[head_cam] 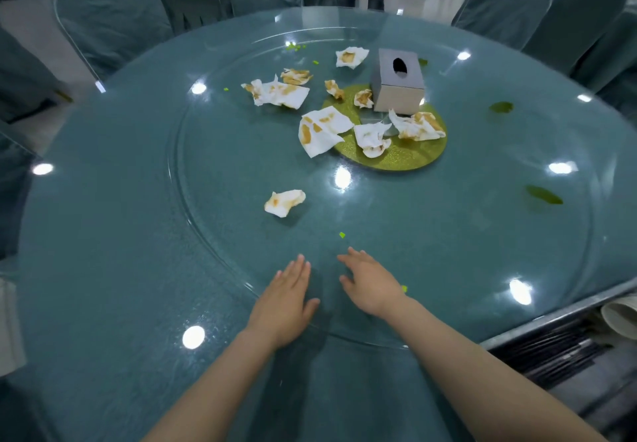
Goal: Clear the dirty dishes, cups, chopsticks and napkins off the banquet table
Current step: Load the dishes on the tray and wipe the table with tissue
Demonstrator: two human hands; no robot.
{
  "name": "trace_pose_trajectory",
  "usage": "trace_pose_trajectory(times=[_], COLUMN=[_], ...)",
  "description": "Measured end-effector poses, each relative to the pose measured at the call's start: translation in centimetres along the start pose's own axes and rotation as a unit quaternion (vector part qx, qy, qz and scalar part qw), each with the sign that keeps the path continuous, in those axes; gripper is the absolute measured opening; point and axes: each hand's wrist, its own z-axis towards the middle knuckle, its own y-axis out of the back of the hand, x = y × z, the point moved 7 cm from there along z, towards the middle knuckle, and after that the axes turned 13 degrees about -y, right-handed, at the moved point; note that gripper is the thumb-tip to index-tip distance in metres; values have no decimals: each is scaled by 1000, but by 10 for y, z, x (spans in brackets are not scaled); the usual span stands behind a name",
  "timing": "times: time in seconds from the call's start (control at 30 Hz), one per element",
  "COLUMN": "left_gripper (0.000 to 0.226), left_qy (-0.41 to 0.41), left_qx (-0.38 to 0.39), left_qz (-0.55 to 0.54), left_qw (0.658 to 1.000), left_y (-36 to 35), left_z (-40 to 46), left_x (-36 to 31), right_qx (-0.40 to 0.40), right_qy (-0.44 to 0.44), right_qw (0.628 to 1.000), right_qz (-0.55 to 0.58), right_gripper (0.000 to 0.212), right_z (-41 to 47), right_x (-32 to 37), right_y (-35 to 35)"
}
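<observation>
Several crumpled white napkins with brown stains lie on the glass turntable [213, 221]. One napkin [284, 202] lies alone, nearest to me. A larger group lies farther off around a grey tissue box [398, 83] and a yellow-green round mat [406, 157], among them a flat napkin [320, 133] and another [275, 93]. My left hand [286, 298] and my right hand [367, 283] lie flat with straight fingers on the near part of the turntable, side by side, holding nothing.
Small green food bits [342, 234] and green leaves [544, 195] dot the teal table [103, 269]. Covered chairs [110, 14] ring the far side. At the right edge stands a cart with dark chopsticks [551, 348] and a white dish [624, 314].
</observation>
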Motion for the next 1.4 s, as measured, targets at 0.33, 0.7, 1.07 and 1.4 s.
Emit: trace_pose_trajectory(times=[0.33, 0.7, 1.07, 1.4], left_gripper=[66, 67, 67, 67], left_qy=[-14, 52, 77, 126], left_qx=[-12, -41, -52, -101], left_qz=[-21, -11, 2, 27], left_qw=[1000, 998, 996, 986], left_y=[-4, 16, 30, 64], left_z=[3, 15, 38, 57], left_x=[9, 49, 81, 130], right_qx=[-33, -45, -122, -179], right_qy=[-2, -47, -108, -57], right_qw=[999, 997, 984, 976], right_qz=[-10, 47, 76, 111], right_gripper=[55, 66, 57, 24], right_z=[3, 20, 42, 69], right_x=[1, -11, -39, -31], right_y=[2, 9, 24, 41])
